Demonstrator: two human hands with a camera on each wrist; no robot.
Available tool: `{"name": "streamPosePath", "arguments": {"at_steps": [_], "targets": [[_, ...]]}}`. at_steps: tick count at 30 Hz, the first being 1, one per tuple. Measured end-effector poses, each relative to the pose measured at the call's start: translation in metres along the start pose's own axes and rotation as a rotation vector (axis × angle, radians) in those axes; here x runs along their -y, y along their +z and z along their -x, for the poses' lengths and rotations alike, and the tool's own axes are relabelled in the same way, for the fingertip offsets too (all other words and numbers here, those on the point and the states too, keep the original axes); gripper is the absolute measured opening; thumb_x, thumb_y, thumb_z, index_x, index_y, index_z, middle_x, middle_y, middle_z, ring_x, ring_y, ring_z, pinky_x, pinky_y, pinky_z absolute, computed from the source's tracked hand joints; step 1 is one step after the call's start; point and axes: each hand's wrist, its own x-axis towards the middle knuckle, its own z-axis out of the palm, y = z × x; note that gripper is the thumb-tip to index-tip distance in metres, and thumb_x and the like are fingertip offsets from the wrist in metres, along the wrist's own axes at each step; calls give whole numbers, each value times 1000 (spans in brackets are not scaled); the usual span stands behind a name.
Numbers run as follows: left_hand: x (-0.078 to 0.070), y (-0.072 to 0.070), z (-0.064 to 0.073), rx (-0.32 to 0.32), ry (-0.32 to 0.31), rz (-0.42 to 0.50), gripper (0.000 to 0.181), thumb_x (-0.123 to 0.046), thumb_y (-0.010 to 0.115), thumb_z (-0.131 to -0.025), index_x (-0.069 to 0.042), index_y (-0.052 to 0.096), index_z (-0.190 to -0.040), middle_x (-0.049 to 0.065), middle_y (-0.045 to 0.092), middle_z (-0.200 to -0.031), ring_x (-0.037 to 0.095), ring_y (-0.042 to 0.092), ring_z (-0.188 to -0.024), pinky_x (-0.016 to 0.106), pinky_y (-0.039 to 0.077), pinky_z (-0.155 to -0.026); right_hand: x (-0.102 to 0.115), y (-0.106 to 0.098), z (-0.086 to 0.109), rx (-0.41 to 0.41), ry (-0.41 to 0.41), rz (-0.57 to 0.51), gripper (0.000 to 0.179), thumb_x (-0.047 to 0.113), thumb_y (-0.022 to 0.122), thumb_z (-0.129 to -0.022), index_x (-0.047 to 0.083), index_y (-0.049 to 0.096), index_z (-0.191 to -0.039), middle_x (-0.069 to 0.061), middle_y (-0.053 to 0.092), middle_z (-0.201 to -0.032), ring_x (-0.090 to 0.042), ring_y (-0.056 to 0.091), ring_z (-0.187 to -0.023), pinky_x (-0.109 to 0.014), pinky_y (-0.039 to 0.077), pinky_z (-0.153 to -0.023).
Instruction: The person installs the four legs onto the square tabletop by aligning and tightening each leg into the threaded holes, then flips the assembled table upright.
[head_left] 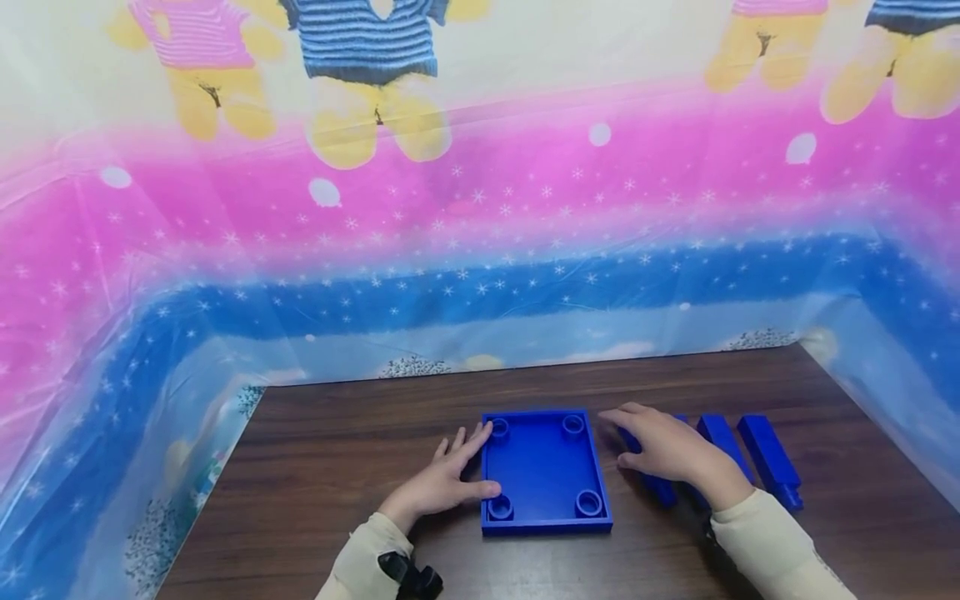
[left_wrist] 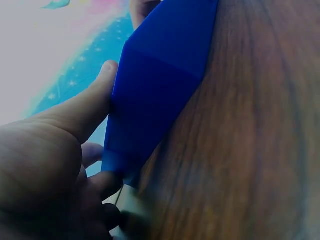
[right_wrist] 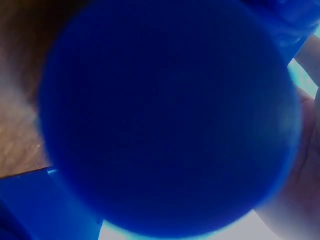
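A blue square tray-like panel (head_left: 542, 467) lies on the table with its raised rim upward and a round socket in each corner. My left hand (head_left: 444, 482) rests along its left side, thumb and fingertips on the rim, fingers fairly straight. In the left wrist view, the thumb (left_wrist: 97, 95) lies against the edge of the blue panel (left_wrist: 150, 95). To the panel's right, my right hand (head_left: 671, 446) is over the leftmost blue bar (head_left: 658, 490), thumb and fingers spread apart. A large, blurred round blue end (right_wrist: 170, 120) fills most of the right wrist view.
More blue bars lie side by side to the right, among them a middle one (head_left: 722, 437) and the rightmost one (head_left: 768, 458), which has a narrow peg at its near end. The brown wooden table (head_left: 337, 433) meets a printed pink-and-blue cloth (head_left: 480, 292) behind.
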Motion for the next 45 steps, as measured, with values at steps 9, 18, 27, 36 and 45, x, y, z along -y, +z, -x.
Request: {"name": "streamPosePath", "arguments": {"at_steps": [9,18,27,36,45], "targets": [[-2,12,2,-44,2,-22,95,-43,76,-98,-14,21,-170,20,15,-174,48,-4,-159,67,-12,-123,-5,0,2,-49,-61,-13,58,2,81,-89,6,63,-145,-22,59,-146,-48,54,-132,-64,47,-105],[-3,17,3,-83,-11,-25,96,-42,77,-97,-14,21,-170,16,20,-174,47,-1,-160,67,-11,-123,-2,-1,6,9,49,-87,67,13,84,-90,2,56,-150,-33,50,-148,-53,53,-133,-63,52,-99],[-4,17,2,-81,-12,-20,97,-45,76,-98,-15,19,-171,14,19,-175,46,-1,-160,67,-11,-123,-3,-1,5,37,86,-104,70,10,83,-89,0,52,-151,-29,62,-138,-46,62,-122,-53,58,-85],[-2,15,5,-77,-21,-23,99,-47,75,-97,-14,18,-171,14,18,-175,45,-2,-160,66,-12,-123,-4,-9,2,-46,66,-167,65,7,76,-95,3,47,-153,-27,59,-144,-43,62,-122,-50,56,-84],[-3,16,4,-78,-14,-28,99,-48,75,-97,-14,18,-171,14,18,-175,46,-1,-160,66,-11,-123,-2,-16,0,-141,16,-199,65,10,76,-97,8,44,-153,-25,58,-145,-41,63,-122,-52,56,-85]]}}
